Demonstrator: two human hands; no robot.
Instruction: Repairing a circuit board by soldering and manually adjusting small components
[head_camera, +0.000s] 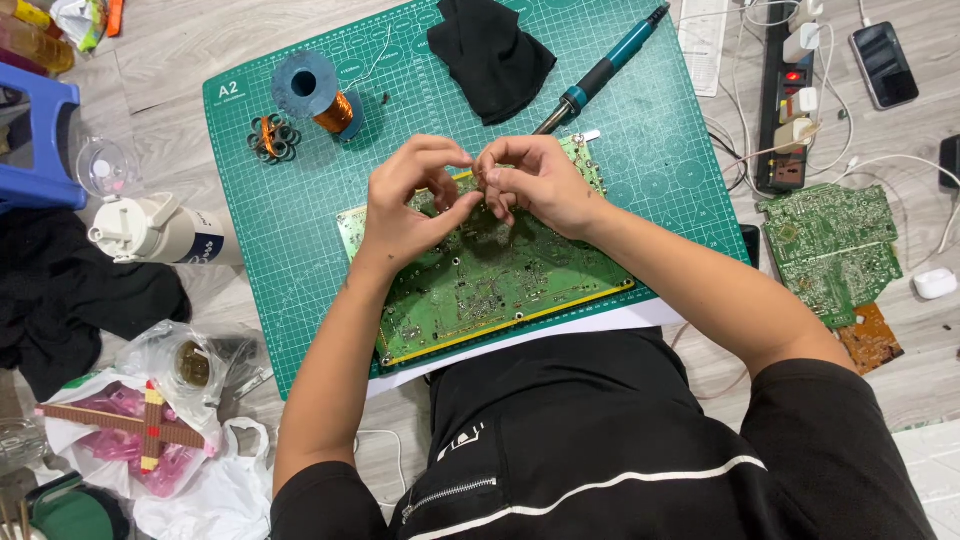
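Observation:
A large green circuit board (490, 285) lies on a green cutting mat (300, 230) in front of me. Both hands hover over its far half, fingertips meeting. My left hand (410, 200) has its fingers curled and its thumb pointing towards the right hand. My right hand (535, 180) pinches something very small at the fingertips; what it is cannot be made out. A blue-handled soldering iron (600, 72) lies just beyond the right hand, tip near the board's far corner.
On the mat are a spool of copper wire (318, 95), a small wire coil (272, 138) and a black cloth (490, 52). A second green board (830, 245), a power strip (790, 100) and a phone (884, 64) lie right. A white bottle (150, 230) and plastic bags (170, 420) lie left.

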